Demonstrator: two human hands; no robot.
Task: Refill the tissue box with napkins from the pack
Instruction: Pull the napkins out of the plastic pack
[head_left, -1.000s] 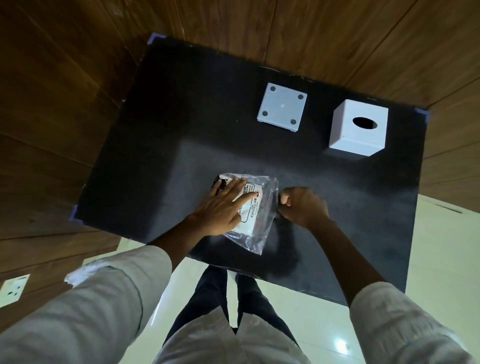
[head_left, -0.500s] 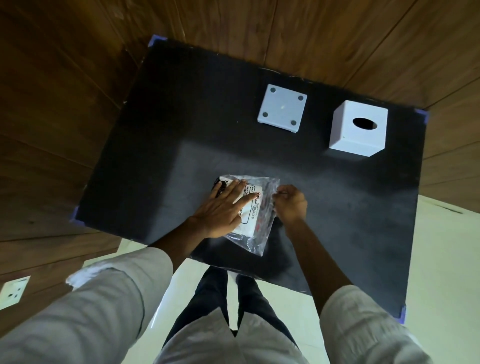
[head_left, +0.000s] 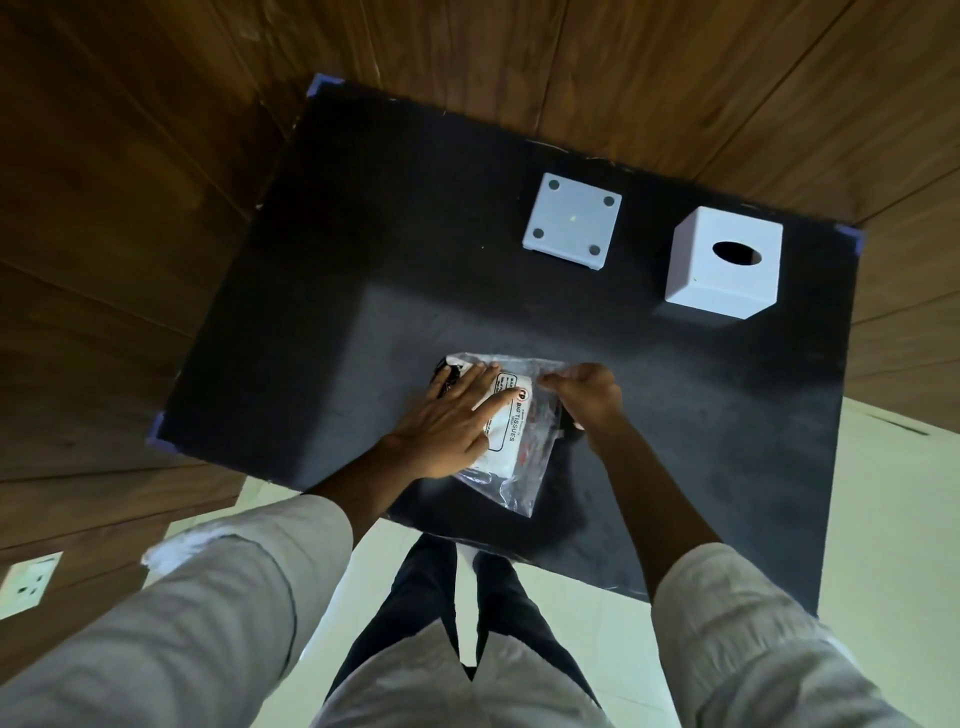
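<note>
left hand (head_left: 447, 426) flat, fingers spread, pinning napkin pack (head_left: 511, 441); right hand (head_left: 589, 397) fingers pinched on its far-right wrapper edge; tissue box (head_left: 724, 262) far right, nearer right hand

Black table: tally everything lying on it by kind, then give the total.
White cube tissue box with oval hole: 1
White square base plate with four dark pads: 1
Clear plastic pack of napkins: 1
Total: 3
</note>
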